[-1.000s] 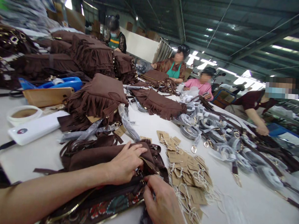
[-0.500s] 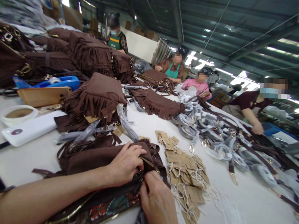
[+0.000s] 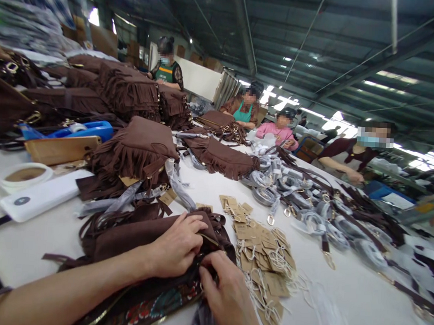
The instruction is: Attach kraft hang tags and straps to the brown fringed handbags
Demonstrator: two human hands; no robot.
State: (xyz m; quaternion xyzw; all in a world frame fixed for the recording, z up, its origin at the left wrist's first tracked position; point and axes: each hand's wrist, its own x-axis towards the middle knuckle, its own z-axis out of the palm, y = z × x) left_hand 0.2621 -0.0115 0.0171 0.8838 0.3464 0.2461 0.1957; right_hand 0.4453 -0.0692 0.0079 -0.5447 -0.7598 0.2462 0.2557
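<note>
A brown fringed handbag (image 3: 131,235) lies on the table in front of me, its embroidered panel of red and teal facing me and a gold zipper along its edge. My left hand (image 3: 178,246) rests across the top, fingers curled over the bag's edge by the zipper. At the bag's right end, my right hand (image 3: 226,285) pinches the edge with thumb and fingers; its fingertips are partly hidden, so the exact spot held is unclear. Right beside that hand is a pile of brown paper hang tags (image 3: 265,249) with white strings.
More fringed bags (image 3: 137,145) are heaped behind and to the left. Plastic-wrapped straps (image 3: 267,180) cover the right side. At left are a tape roll (image 3: 25,176), a white device (image 3: 46,196), a phone in a tan case (image 3: 61,149) and a blue tape dispenser (image 3: 101,128). Several co-workers sit or stand beyond.
The camera view has shifted slightly, so the scene sits lower and further left. Both hands stay at the same part of the bag, with only slight finger movement.
</note>
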